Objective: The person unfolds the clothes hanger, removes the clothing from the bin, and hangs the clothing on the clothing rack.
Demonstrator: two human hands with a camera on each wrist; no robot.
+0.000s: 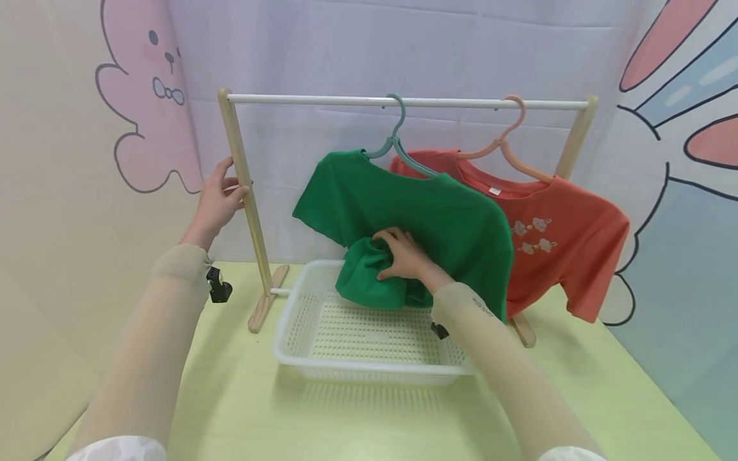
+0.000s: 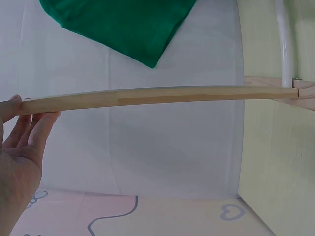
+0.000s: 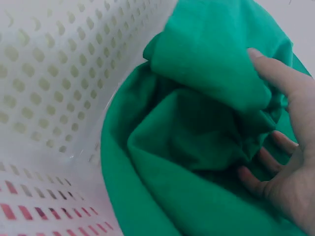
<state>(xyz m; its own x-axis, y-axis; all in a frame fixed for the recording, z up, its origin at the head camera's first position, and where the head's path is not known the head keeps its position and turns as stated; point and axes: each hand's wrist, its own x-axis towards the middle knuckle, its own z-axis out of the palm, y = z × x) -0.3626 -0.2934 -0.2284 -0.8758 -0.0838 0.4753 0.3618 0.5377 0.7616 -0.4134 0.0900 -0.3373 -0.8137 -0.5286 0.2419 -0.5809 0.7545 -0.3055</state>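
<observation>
A green T-shirt (image 1: 415, 211) hangs on a teal hanger (image 1: 394, 142), its lower part bunched inside a white plastic basket (image 1: 375, 366). My right hand (image 1: 406, 256) holds the bunched cloth; the right wrist view shows the thumb on one fold and the curled fingers (image 3: 253, 182) against the folds below. At the left end of the clothes rack, my left hand (image 1: 218, 198) grips the wooden post (image 1: 245, 186) between thumb and fingers. The left wrist view also shows this hand (image 2: 22, 162) around the upper part of the post.
A red T-shirt (image 1: 567, 237) hangs on an orange hanger (image 1: 507, 137) at the right, partly behind the green one. Both hangers hook over the white rail (image 1: 311, 100). The rack's wooden foot (image 1: 268, 301) stands on the pale yellow table (image 1: 230, 384), left of the basket.
</observation>
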